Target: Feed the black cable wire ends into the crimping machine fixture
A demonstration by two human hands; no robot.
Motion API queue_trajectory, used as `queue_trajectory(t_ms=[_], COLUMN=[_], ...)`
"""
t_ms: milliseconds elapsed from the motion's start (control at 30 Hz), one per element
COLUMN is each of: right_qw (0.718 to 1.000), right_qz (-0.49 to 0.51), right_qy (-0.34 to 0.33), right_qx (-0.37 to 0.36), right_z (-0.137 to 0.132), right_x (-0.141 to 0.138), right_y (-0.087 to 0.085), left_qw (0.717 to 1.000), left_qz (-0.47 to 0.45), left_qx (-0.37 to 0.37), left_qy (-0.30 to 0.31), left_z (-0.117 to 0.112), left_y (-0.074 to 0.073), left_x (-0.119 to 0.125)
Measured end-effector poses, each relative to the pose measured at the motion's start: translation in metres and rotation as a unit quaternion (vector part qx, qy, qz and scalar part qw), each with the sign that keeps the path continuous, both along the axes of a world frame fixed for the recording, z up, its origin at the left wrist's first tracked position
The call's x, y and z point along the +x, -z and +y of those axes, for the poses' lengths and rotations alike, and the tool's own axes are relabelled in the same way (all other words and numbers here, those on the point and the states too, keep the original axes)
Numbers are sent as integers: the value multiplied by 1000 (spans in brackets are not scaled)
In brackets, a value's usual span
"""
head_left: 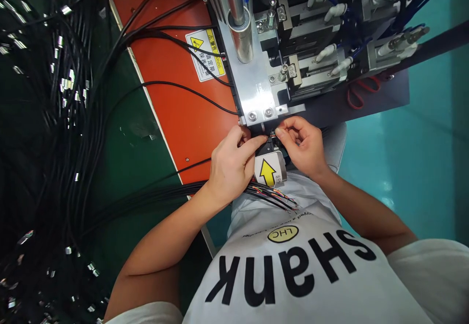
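Observation:
My left hand [234,162] is closed at the front of the machine, its fingers bent and one finger reaching onto a small black fixture [269,146]. A single black cable [190,166] runs from the left into this hand. Opposite it, my right hand [302,143] pinches thumb and forefinger together at the fixture, on what look like thin wire ends [272,134]; these are very small and partly hidden. Below my left hand lies a bundle of black cables [198,187], with stripped coloured wires [274,193] fanning out at its end over the lap.
A metal machine head [256,89] with air cylinders stands just beyond my hands. A yellow arrow label [268,169] sits below the fixture. The orange machine top [176,114] carries cables and a warning sticker [205,55]. Many black cables with shiny metal ends [69,82] lie on the left.

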State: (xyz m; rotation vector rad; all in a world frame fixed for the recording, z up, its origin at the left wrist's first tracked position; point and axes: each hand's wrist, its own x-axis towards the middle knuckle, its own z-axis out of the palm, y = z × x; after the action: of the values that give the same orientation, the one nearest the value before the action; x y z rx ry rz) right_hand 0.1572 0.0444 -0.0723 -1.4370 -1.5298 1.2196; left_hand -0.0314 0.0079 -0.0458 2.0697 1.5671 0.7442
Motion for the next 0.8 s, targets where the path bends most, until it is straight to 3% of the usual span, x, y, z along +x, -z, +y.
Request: queue_trajectory(t_ms=[200,600,800], right_qw=[1000,987,983], right_qz=[-11,108,121], right_qy=[-3,36,44], right_qx=[4,-116,-131], right_z=[1,2,1], right_x=[1,-4,-5], right_y=[-3,-6,-1], left_qw=[1000,1000,1000], left_qz=[-6,0,8], left_qx=[-1,8,6], left_qy=[0,0,-2], left_z=[0,0,0], left_y=[0,1,1], left_x=[0,-1,-1])
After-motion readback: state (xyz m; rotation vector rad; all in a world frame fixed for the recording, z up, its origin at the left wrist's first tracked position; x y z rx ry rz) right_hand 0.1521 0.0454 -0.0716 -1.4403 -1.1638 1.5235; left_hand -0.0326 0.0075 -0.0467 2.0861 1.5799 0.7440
